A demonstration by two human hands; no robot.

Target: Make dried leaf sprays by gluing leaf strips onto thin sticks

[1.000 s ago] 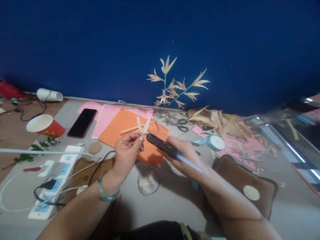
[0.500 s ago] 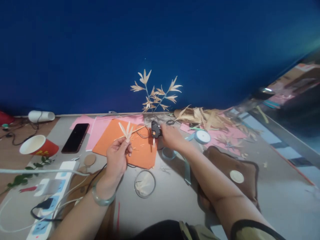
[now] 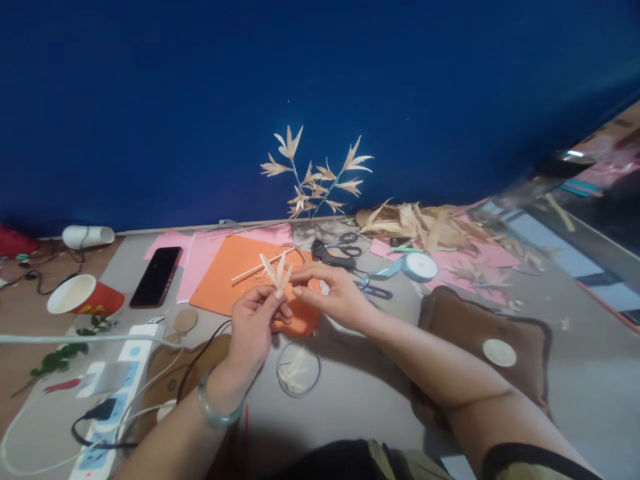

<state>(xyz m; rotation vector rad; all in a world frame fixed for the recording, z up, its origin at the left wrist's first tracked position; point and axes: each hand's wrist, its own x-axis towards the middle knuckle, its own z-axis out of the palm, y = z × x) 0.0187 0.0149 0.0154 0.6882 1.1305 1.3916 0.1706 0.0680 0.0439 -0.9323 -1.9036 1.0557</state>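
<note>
My left hand pinches the base of a small pale flower of dried husk strips, its pointed petals standing up. Close beside the petals, on their right, is my right hand, thumb and forefinger stretched out and apart. Whether its fingertips touch a petal I cannot tell. Both hands are over the orange sheet, where a thin stick lies. Behind my right hand rests a black glue gun, next to black-handled scissors. A branch of similar husk flowers stands at the back.
Dried husks and a blue ribbon roll lie at right, near a brown cushion-like pouch. At left are a phone, a red paper cup and a power strip with cables. A ring with husk petals lies in front.
My right hand has let go of the black glue gun, which now lies by the scissors, and has come left to the flower. My left hand has shifted slightly right with the flower.
</note>
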